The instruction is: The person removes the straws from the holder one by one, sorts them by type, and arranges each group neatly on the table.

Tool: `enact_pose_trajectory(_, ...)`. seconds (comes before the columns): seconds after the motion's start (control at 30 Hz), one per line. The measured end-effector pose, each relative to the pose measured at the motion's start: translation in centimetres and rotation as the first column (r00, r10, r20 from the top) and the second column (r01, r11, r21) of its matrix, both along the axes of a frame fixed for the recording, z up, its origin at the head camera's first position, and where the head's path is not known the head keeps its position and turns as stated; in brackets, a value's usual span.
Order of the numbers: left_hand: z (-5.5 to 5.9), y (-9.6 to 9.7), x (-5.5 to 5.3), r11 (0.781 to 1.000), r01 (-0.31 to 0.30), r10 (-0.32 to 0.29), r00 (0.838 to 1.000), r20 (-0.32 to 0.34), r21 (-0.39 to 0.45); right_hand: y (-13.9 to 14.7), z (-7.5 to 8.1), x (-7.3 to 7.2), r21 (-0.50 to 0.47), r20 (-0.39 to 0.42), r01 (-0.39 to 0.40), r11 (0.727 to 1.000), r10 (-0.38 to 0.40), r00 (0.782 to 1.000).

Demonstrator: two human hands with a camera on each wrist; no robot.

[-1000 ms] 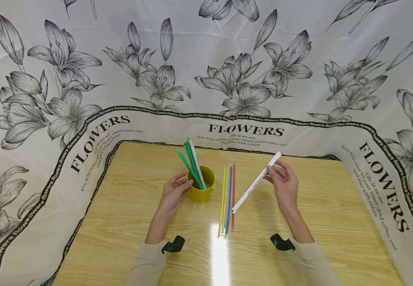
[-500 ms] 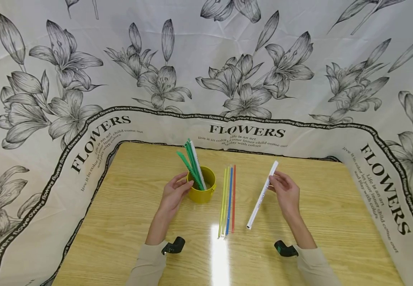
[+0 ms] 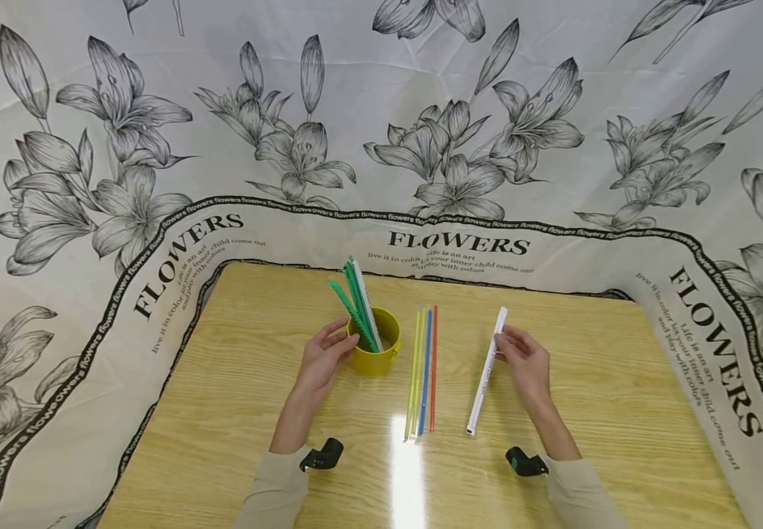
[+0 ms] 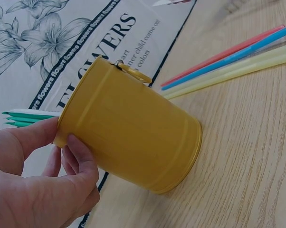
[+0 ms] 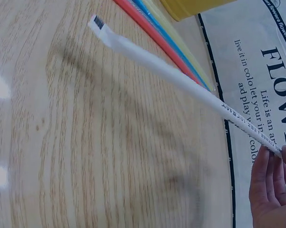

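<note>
My left hand (image 3: 321,361) pinches the rim of a small yellow bucket (image 4: 133,128) between thumb and fingers. Inside the bucket lean several green-wrapped sticks (image 3: 357,300) and a white one (image 3: 369,308). My right hand (image 3: 528,365) pinches a white paper-wrapped straw (image 5: 166,76) near its far end, dark print along the paper. The straw slants over the table, its near end pointing toward me, with a shadow below it. Between bucket and straw lie yellow straws (image 3: 413,375), a blue straw (image 3: 426,371) and a red straw (image 3: 434,367), side by side.
A light wooden table (image 3: 236,411) carries everything. A white flower-printed cloth (image 3: 447,176) hangs around its back and sides. A black wrist camera (image 3: 323,454) sits by the left sleeve and another black wrist camera (image 3: 526,461) by the right sleeve.
My right hand has swung the white straw from a slant over the red straw to a steeper angle, its near end moving right and toward me. The left hand stays on the bucket.
</note>
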State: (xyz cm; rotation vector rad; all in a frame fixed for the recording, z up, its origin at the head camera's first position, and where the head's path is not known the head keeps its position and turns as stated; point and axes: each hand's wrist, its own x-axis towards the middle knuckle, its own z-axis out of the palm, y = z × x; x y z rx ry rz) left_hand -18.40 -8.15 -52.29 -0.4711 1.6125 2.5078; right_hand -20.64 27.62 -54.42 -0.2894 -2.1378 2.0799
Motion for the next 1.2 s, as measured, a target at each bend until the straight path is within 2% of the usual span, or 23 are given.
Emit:
enact_pose_trajectory(0.3, 0.1, 0.1, 0.0, 1.000, 0.000, -0.001, 1.000, 0.006, 0.005, 0.0, -1.2, -0.4, 0.125, 0.044, -0.021, 0.992, 0.016, 0.999)
enact_pose_trajectory(0.57, 0.0, -0.1, 0.0, 1.000, 0.012, -0.012, 1.000, -0.006, 0.001, 0.0, -1.9, -1.3, 0.187, 0.108, -0.007, 0.982, -0.013, 0.994)
enact_pose_trajectory(0.73, -0.1, -0.1, -0.1, 1.000, 0.015, -0.015, 1.000, -0.008, -0.003, -0.1, -2.4, -1.9, 0.259, 0.122, -0.022, 0.966, -0.010, 0.992)
enact_pose_trajectory(1.0, -0.2, -0.1, 0.0, 1.000, 0.024, -0.024, 1.000, -0.002, -0.006, -0.3, -2.9, -2.5, 0.409, 0.140, -0.082, 0.909, 0.026, 0.990)
enact_pose_trajectory(1.2, 0.0, -0.1, -0.1, 1.000, 0.020, -0.020, 1.000, 0.008, -0.013, -0.6, -3.1, -2.9, 0.545, 0.127, -0.129, 0.829, 0.071, 0.989)
